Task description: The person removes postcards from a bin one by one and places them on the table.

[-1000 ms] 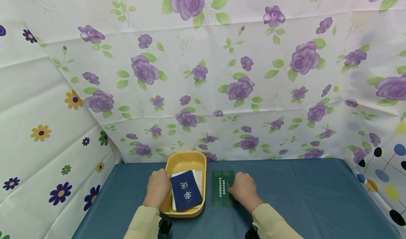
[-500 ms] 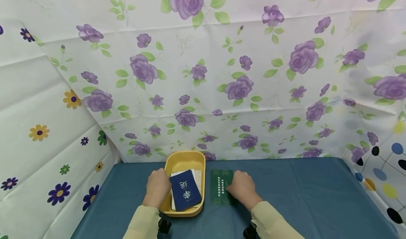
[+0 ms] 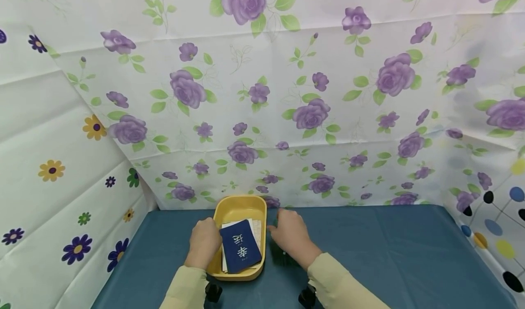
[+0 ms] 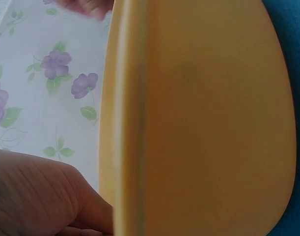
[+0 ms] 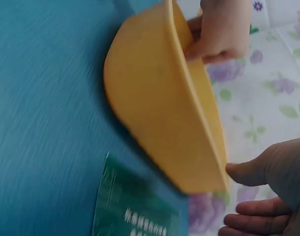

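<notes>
A yellow plastic basin [image 3: 239, 276] stands on the table, and my left hand [image 3: 204, 243] grips its left rim, thumb and fingers on either side of the wall. Inside the basin a dark blue booklet [image 3: 241, 247] with white characters lies on top of paler papers [image 3: 257, 229]. My right hand [image 3: 292, 236] hovers just off the basin's right side; in the right wrist view its thumb [image 5: 248, 173] is right at the rim and its fingers are loosely spread. Below it a green booklet [image 5: 135, 209] with white lettering lies on the table, mostly hidden by this hand in the head view.
The blue-covered table [image 3: 389, 254] extends right and left of the basin. A white sheet with purple roses [image 3: 311, 114] hangs at the back, with a flower-print sheet [image 3: 78, 177] on the left and a dotted one [image 3: 506, 236] on the right.
My right hand has left the right edge of the green booklet and moved left, over it, to the basin's right side. My left hand and the basin have stayed in place.
</notes>
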Tool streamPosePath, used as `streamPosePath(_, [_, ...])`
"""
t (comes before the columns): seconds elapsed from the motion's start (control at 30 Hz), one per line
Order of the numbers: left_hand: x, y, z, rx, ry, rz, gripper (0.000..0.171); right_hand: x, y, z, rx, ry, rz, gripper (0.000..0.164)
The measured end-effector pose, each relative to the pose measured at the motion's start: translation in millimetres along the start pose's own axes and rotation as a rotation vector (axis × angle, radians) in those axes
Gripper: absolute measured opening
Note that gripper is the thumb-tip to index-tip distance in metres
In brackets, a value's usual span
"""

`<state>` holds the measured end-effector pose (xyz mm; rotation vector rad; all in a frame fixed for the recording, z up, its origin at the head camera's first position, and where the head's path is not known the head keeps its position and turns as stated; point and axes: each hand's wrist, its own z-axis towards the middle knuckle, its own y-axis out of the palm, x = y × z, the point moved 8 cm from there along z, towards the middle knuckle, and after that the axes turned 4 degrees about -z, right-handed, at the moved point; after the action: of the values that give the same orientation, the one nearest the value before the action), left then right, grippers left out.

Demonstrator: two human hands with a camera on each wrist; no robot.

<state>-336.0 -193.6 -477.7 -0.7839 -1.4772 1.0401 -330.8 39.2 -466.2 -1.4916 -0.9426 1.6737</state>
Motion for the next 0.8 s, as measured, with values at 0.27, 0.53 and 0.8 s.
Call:
streamPosePath(0.27, [-2.3,2.7,0.6,-0.011,-0.007,-0.002,0.01,-48,11,3,0.039,-0.097,-0.024,0.059])
streamPosePath(0.53, [-3.8,1.2,1.1,-0.01,0.008,-0.002,0.009,-76,56,-1,-0.106,-0.198,-0.097,0.064])
streamPosePath(0.8, [-2.3,3.2,2.7,-0.039,0.02,-0.023,0.008,-76,87,2,-0.142,-0.169,-0.226,0.068])
